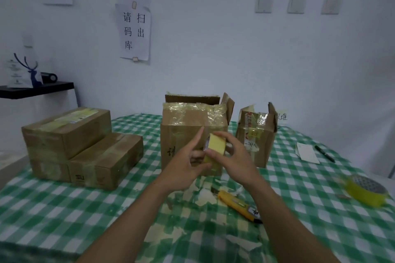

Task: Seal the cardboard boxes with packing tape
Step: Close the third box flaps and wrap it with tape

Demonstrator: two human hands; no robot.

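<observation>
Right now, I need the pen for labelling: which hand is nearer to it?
Right. The right hand grips the tape roll, with the pen lying off to its right; the left hand holds the roll's other side, further left of the pen.

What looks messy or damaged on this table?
Torn tape scraps litter the cloth beside the yellow knife. The middle box and the small box stand open, with crumpled old tape on their flaps.
</observation>
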